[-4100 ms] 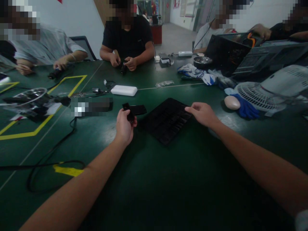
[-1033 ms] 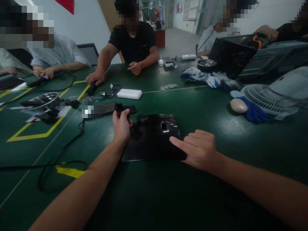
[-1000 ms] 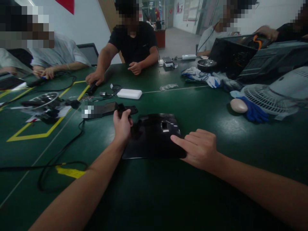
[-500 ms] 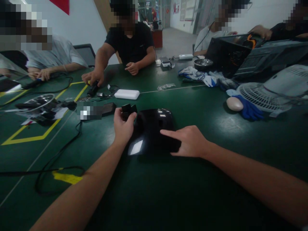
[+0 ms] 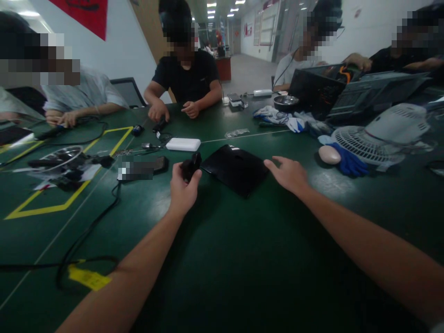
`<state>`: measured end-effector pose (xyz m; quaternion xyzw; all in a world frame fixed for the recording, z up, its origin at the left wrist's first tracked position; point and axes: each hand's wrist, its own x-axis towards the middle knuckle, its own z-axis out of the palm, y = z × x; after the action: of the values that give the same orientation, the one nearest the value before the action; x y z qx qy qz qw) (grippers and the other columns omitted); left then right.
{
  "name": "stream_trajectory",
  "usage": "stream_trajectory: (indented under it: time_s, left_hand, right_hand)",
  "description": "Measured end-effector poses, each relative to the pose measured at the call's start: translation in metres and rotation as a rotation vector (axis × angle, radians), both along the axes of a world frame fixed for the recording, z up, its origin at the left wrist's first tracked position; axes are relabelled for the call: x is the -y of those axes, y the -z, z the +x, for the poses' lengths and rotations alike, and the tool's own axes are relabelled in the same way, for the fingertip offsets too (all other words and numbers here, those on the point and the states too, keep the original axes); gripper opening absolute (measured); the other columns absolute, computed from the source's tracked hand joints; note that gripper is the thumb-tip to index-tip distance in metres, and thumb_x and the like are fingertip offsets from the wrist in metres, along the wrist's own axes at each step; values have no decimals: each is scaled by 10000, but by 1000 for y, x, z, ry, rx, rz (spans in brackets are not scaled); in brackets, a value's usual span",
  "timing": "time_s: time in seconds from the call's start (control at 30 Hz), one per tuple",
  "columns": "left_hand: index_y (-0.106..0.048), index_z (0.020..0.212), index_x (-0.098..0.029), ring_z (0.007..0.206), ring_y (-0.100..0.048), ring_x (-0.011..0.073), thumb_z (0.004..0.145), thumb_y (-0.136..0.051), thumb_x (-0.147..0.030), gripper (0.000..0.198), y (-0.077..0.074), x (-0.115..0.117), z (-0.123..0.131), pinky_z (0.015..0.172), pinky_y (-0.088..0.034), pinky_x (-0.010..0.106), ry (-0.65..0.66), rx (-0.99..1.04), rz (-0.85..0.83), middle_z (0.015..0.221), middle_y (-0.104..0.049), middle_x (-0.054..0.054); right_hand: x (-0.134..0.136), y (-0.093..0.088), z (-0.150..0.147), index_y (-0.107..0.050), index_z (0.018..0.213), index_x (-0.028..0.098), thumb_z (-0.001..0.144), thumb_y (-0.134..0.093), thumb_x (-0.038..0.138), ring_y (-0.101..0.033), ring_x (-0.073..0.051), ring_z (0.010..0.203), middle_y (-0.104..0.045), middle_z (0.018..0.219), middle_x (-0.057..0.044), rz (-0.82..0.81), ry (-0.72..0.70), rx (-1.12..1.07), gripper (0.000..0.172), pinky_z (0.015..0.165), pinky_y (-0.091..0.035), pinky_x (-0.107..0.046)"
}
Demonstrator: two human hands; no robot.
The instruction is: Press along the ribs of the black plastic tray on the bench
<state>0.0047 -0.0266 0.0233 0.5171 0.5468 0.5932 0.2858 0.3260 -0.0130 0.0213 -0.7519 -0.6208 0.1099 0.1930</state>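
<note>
My left hand [image 5: 182, 188] is closed around a small black part [image 5: 191, 166], held just above the green table [image 5: 243, 259]. A flat black tray [image 5: 236, 169] lies on the table right of that part, bottom side up and turned at an angle. My right hand [image 5: 288, 174] hovers at the tray's right corner with its fingers loosely spread and nothing in it.
A white power bank [image 5: 183, 144] and a dark phone [image 5: 159, 164] lie beyond my left hand. A black cable [image 5: 86, 231] with a yellow tag runs at the left. A white fan [image 5: 378, 138], blue gloves [image 5: 348, 162] and black equipment [image 5: 347, 92] crowd the right. Several people sit around the table.
The black tray has gone from under my right hand's fingers to lie farther off and rotated. My right hand has lifted off it and opened. My left hand keeps the small part.
</note>
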Motion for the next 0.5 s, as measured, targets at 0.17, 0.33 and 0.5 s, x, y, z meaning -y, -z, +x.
stream_trajectory:
  time_s: [0.17, 0.33, 0.5]
  left_hand:
    - [-625, 1042, -246, 820, -601, 194, 775, -750, -290, 298, -2, 8, 8, 705, -475, 296, 95, -457, 130, 939, -648, 33]
    - [-680, 1038, -254, 880, -613, 232, 769, -747, -279, 279, -18, 15, 19, 731, -487, 318, 224, -569, 156, 997, -681, 64]
    - [-718, 1061, -239, 845, -604, 225, 728, -789, -318, 350, -52, 13, 17, 735, -487, 301, 284, -427, 79, 936, -698, 48]
  right_hand:
    - [3, -9, -22, -592, 1393, 197, 825, -288, 905, -689, -363, 1015, -738, 1125, -175, -97, -197, 184, 957, 791, -518, -467]
    - [-14, -15, -10, -602, 1352, 249, 822, -351, 886, -694, -337, 986, -737, 1139, -140, -150, -354, 183, 866, 758, -509, -424]
    - [-29, -15, 4, -610, 1367, 283, 784, -476, 868, -683, -327, 1033, -753, 1141, -104, -160, -445, 121, 837, 780, -499, -404]
